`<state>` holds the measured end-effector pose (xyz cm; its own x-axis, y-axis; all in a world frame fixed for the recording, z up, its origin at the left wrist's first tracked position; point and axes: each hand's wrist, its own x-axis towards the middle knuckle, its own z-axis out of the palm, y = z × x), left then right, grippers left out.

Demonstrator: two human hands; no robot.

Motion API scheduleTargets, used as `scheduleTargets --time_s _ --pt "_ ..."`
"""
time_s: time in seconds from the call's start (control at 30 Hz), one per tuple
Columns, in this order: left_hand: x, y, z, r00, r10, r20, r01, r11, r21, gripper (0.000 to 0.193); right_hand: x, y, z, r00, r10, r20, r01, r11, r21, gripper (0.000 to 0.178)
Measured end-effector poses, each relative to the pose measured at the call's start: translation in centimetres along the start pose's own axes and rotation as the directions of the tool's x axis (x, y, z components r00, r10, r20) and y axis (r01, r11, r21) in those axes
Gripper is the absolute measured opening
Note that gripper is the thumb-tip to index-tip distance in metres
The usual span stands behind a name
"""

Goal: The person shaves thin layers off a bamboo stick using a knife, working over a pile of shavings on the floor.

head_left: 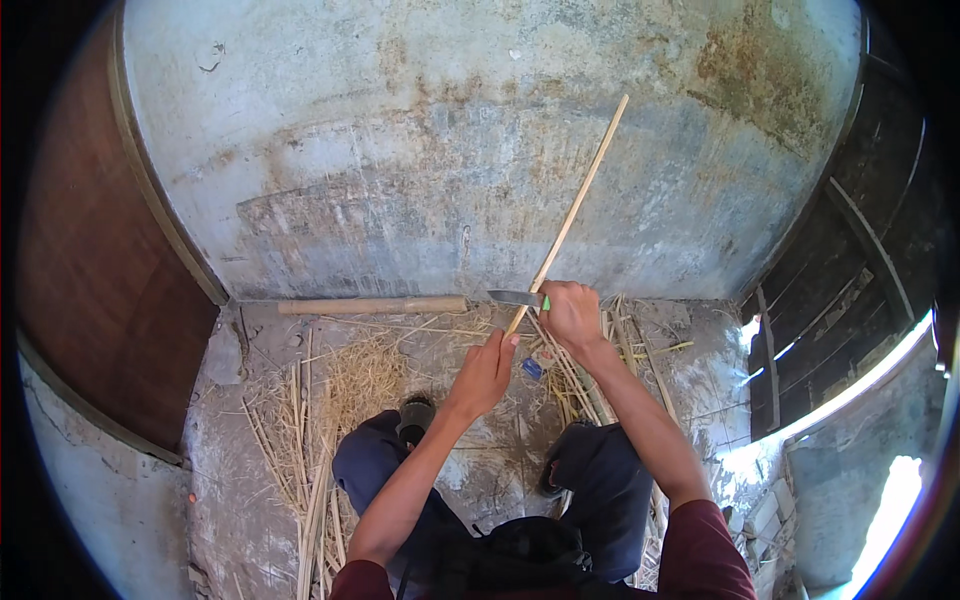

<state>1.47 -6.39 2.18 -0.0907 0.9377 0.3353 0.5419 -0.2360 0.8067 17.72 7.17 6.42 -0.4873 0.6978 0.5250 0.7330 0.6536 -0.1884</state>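
Note:
A long, pale bamboo strip [588,185] slants up and to the right in front of the wall. Its lower end is gripped by my left hand [485,372], the thumb and fingers closed round it. My right hand [572,318] is wrapped round a knife [512,297] with a bit of green showing at the handle. The grey blade points left and lies across the strip, a little above my left fingers. Most of the handle is hidden in my fist.
Bamboo strips [310,510] and a heap of shavings [365,380] cover the floor at left; more strips [640,350] lie at right. A thick bamboo pole [375,306] rests along the wall's foot. A small blue object [532,369] lies between my feet. A brown door [110,240] stands left.

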Motion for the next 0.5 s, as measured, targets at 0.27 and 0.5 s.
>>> scheduleTargets --time_s 0.27,0.5 --pt "0.6 0.6 0.0 0.995 0.019 -0.102 -0.020 1.000 -0.004 0.037 1.5 -0.6 -0.6 0.996 0.007 -0.086 -0.018 0.992 -0.127 0.015" --pt "-0.7 0.6 0.3 0.993 0.004 -0.121 0.002 0.999 0.046 0.038 5.8 9.1 -3.6 0.862 0.370 -0.346 -0.444 0.880 -0.167 0.023"
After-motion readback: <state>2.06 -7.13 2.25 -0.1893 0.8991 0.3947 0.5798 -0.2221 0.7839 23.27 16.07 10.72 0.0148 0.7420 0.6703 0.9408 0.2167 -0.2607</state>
